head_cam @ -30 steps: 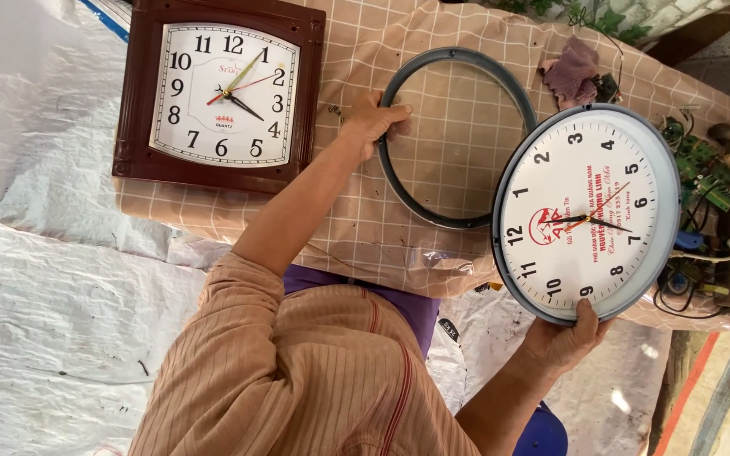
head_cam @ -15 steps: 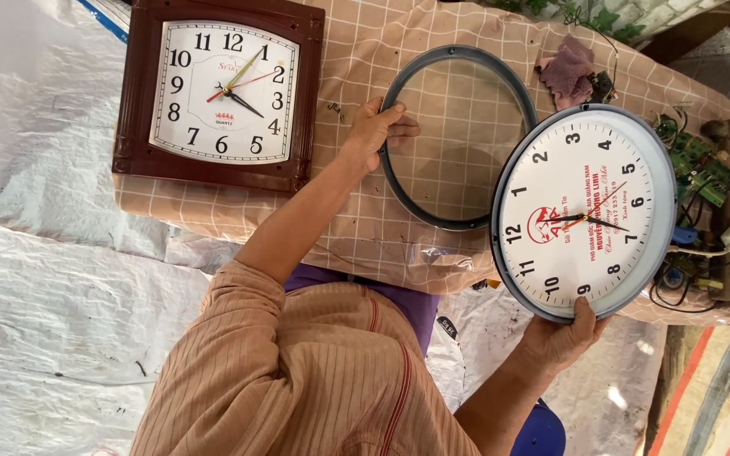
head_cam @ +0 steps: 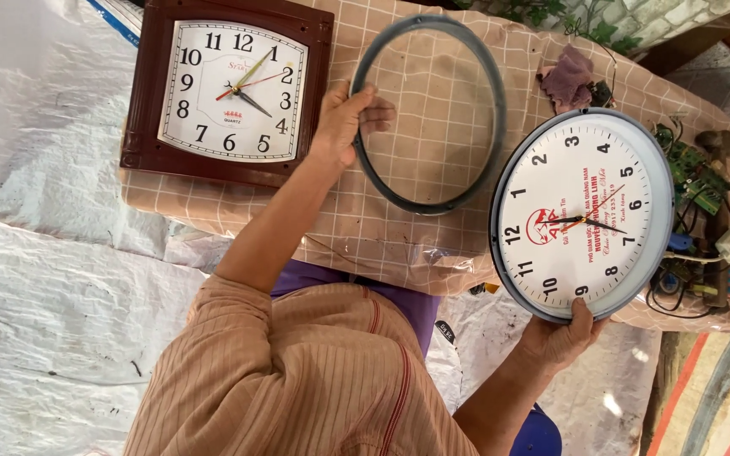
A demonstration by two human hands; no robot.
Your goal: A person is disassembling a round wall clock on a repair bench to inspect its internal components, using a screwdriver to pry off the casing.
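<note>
Bright, even daylight fills the view, with no hard shadows. The white plastic sheet [head_cam: 52, 279] at nine o'clock nearly washes out, its creases pale. The round clock [head_cam: 583, 215] at three o'clock shows a clean, glare-free face, while the square clock [head_cam: 230, 91] at eleven o'clock carries slight sheen. Focus is sharp throughout; straight edges bend mildly toward the corners.

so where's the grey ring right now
In the head view the grey ring lies on the checked cloth at upper centre, between the brown square clock and the round white clock, with the left hand gripping its left edge.
</note>
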